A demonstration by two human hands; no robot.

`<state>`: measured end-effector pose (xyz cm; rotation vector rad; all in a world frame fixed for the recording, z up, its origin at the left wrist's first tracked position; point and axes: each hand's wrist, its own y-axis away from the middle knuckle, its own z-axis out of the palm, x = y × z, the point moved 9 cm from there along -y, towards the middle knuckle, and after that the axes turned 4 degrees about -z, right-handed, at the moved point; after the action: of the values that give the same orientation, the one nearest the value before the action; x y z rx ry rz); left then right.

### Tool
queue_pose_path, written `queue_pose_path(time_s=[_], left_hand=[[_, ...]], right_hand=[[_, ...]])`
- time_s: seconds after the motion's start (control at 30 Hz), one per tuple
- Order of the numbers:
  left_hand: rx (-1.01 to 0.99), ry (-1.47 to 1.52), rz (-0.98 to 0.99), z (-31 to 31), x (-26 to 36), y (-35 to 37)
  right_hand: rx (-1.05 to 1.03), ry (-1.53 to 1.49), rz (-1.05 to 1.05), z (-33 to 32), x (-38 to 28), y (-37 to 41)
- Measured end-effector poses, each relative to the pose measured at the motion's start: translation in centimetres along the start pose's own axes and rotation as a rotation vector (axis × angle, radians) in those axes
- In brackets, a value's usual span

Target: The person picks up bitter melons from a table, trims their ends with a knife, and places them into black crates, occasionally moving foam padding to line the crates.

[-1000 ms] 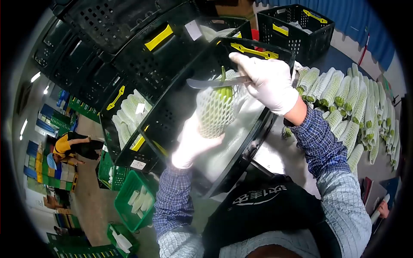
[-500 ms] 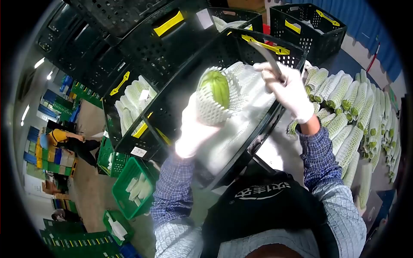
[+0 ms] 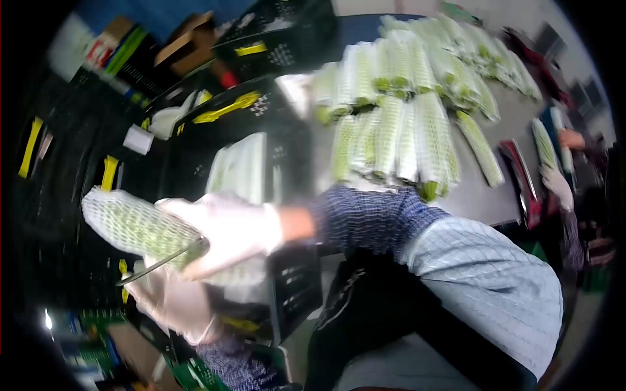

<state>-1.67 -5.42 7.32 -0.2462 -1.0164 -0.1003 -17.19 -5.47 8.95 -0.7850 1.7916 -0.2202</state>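
My right hand (image 3: 231, 228), in a white glove, is closed on the right end of a green vegetable in white foam net (image 3: 130, 218). The same hand also holds a knife (image 3: 163, 262), its thin blade pointing down-left across the vegetable's lower side. Just below, my left hand (image 3: 176, 303), gloved too and somewhat blurred, has its fingers apart and nothing visible in its grasp. Both hands are over a black crate (image 3: 293, 274), where net-wrapped vegetables (image 3: 241, 169) lie partly hidden behind my right hand.
Rows of net-wrapped vegetables (image 3: 391, 130) lie on a metal table (image 3: 482, 195) at the right. Further right, a co-worker's gloved hand (image 3: 557, 186) is near another wrapped vegetable (image 3: 544, 143). Another black crate (image 3: 280, 39) and a cardboard box (image 3: 186, 45) stand behind.
The view has swung right. My right hand has come over to the wrapped vegetable and closed on it, knife still held. My left hand has let go and is now below it.
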Motion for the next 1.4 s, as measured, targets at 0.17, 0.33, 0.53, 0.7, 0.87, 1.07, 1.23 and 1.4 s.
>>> queue_pose_path(time_s=[0.17,0.33,0.53,0.7,0.87,1.07,1.23,1.4], left_hand=[[-0.253,-0.585,0.009,8.9,-1.9,0.7],[-0.855,-1.363,0.277,21.9,-2.4,5.2],[-1.329,-1.527,0.235,28.4,-5.5,8.2],[-1.346,-1.373,-0.250,26.9,-7.1,7.5],[-1.218,-1.297,-0.579,24.4,-7.3,7.0],[-0.938,-1.318,-0.838,21.3,-5.4,6.5],[-0.780,-1.664,-0.214,19.3,-1.1,4.2],[-0.251,-1.540,0.004,10.4,-0.6,-3.8]], right_hand=[[0.221,-0.620,-0.108,-4.7,0.2,4.9],[0.548,-0.224,0.057,-15.3,4.3,17.2],[0.999,0.439,0.555,-24.8,3.4,37.4],[0.927,0.875,0.922,-28.7,7.7,53.5],[0.868,0.920,1.068,-27.4,10.6,59.2],[0.943,0.792,1.270,-27.2,13.8,63.5],[1.079,0.905,0.790,-30.7,10.0,58.2],[0.959,0.537,0.713,-27.1,9.2,43.2]])
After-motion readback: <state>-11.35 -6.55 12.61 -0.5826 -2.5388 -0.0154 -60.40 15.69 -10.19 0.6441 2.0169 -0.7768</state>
